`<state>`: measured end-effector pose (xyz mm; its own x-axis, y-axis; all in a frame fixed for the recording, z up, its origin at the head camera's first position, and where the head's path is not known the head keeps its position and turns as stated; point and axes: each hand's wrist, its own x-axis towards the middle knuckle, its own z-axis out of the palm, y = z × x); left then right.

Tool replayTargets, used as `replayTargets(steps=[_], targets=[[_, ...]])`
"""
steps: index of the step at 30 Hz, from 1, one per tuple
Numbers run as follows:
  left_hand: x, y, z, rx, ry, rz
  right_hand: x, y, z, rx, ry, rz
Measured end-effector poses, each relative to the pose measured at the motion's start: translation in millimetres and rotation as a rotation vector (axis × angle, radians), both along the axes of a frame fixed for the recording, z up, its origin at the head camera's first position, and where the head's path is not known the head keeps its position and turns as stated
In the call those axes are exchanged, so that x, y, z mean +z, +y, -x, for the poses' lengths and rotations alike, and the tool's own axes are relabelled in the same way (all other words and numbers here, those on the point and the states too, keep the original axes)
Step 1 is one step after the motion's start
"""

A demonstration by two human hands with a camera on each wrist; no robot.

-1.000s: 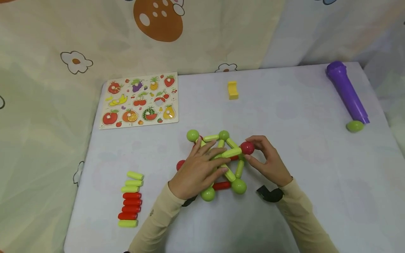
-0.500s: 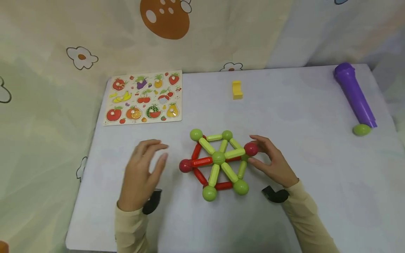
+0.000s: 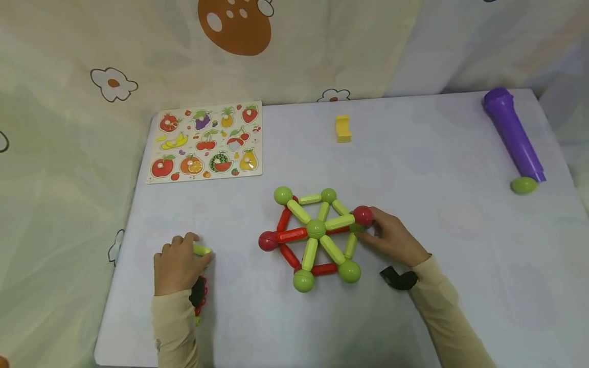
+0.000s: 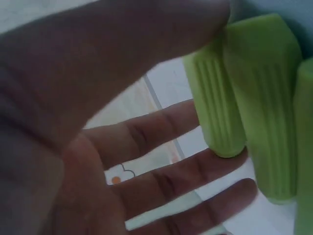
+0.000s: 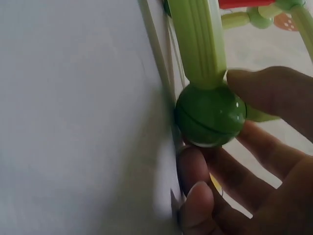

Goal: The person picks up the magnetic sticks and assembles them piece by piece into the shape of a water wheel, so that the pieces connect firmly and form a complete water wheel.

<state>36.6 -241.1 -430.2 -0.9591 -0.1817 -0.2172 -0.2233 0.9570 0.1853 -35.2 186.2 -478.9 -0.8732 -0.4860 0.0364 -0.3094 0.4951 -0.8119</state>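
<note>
1. the ball-and-rod frame (image 3: 316,229) rests mid-table, its green and red rods meeting at balls, with one green ball at the centre.
2. the right hand (image 3: 394,238) is at the frame's right side, thumb and fingers closed around a green corner ball (image 5: 210,115); a red ball (image 3: 363,215) sits just above it.
3. well to the left, the left hand (image 3: 177,266) is narrow, thumb and fingertips pinching a loose green rod (image 3: 201,249); more green rods lie beside it.
4. red rods (image 3: 204,292) show partly below that wrist.
5. farther back lie a fruit puzzle board (image 3: 186,135) and a yellow block (image 3: 342,129).
6. at far right, a green oval piece (image 3: 523,185) lies by the lower end of a purple microphone (image 3: 514,134).
</note>
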Motion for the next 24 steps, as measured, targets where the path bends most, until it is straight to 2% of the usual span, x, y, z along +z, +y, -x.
replayTargets(steps=[2,4,5,8,10,12,14,16,19,24], targets=[[3.3,7,0.2,-0.041,0.067,-0.044,-1.4,1,1.0,-0.004,-0.010,-0.008],[8.1,19,-2.3,-0.112,0.099,-0.157,-2.5,2,1.4,-0.010,-0.016,-0.013],[10.5,27,-4.6,-0.156,0.086,-0.237,-2.4,2,1.3,-0.009,-0.017,-0.011],[13.5,57,-13.4,-0.310,-0.061,-0.506,-2.6,2,1.3,-0.016,-0.016,-0.010],[10.0,76,-18.6,-0.387,-0.160,-0.617,-2.5,2,1.5,-0.017,-0.010,-0.004],[3.1,91,-21.6,-0.447,-0.185,-0.630,-2.7,2,1.7,-0.020,-0.004,-0.004],[-4.9,101,-22.0,-0.466,-0.138,-0.595,-2.4,1,1.7,-0.021,-0.002,-0.004],[-12.5,107,-19.9,-0.465,-0.077,-0.551,-1.3,1,1.4,-0.025,-0.007,-0.006],[-21.1,109,-13.2,-0.459,-0.009,-0.546,0.4,2,-0.6,-0.045,-0.006,-0.024],[-27.7,109,2.0,-0.434,0.019,-0.570,1.7,5,-10.5,-0.121,0.020,-0.065]])
